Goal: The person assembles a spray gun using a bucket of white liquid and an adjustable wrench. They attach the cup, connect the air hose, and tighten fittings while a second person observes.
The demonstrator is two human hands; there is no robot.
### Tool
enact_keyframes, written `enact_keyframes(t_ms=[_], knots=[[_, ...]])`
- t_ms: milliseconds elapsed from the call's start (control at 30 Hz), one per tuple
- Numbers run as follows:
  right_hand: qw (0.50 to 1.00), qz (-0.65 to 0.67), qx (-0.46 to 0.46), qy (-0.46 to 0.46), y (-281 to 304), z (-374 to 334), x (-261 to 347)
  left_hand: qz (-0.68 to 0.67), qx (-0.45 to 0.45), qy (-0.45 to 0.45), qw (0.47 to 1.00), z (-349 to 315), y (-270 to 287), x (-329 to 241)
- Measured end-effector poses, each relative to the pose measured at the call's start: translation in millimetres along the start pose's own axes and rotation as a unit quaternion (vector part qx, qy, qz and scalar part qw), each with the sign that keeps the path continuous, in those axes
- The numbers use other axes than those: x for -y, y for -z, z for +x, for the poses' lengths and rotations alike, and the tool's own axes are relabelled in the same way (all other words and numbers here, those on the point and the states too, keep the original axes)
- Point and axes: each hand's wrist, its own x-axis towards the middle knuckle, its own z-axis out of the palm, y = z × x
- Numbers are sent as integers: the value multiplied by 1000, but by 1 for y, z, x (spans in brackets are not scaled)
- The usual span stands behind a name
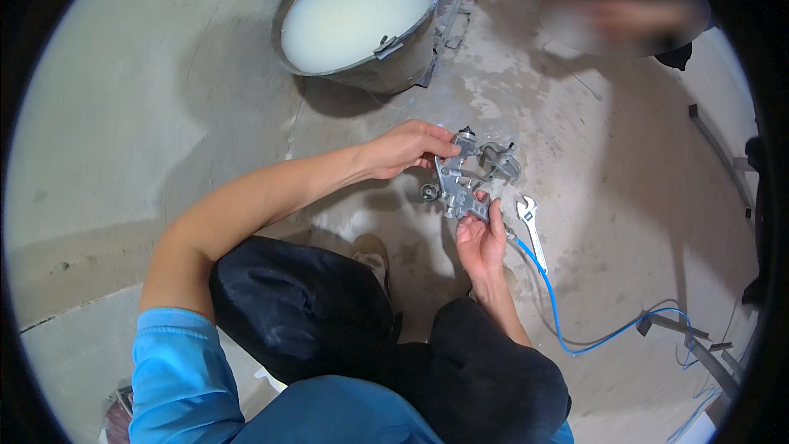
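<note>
A grey metal spray gun (pixel 454 185) is held between my two hands, low over the floor. My right hand (pixel 482 240) is closed around its handle. At the far end of the gun, the thumb and fingers of my left hand (pixel 408 148) pinch the part by the nozzle. A blue air hose (pixel 552 300) runs from the base of the handle off to the right. Just right of the gun is another metal piece (pixel 500 163); whether it is joined to the gun I cannot tell. An adjustable wrench (pixel 533 228) lies on the floor beside my right hand.
A large dark bucket (pixel 386 74) of milky liquid stands beyond my left hand. At the far right top another person is near a pale round container (pixel 567 43). Metal bars (pixel 699 353) lie at the right, with the hose passing over them. My knees frame the near side.
</note>
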Motion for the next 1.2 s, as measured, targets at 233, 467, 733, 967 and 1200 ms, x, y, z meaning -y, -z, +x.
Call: enact_keyframes(t_ms=[233, 467, 733, 967, 1200], knots=[[999, 11, -33, -32, -12, -8, -3, -67, -38, 33, 996, 1, 0, 4], [999, 12, -11, -30, -3, -3, -3, -65, -54, 12, 996, -4, -12, 3], [999, 24, -38, 26, 12, 8, 0, 11, -5, -16, 1000, -7, -30, 4], [997, -42, -66, 11, 14, 8, -1, 23, 10, -32, 999, -7, -28, 6], [969, -186, -12, -163, 12, -6, 8, 30, -27, -71, 997, -5, -37, 3]])
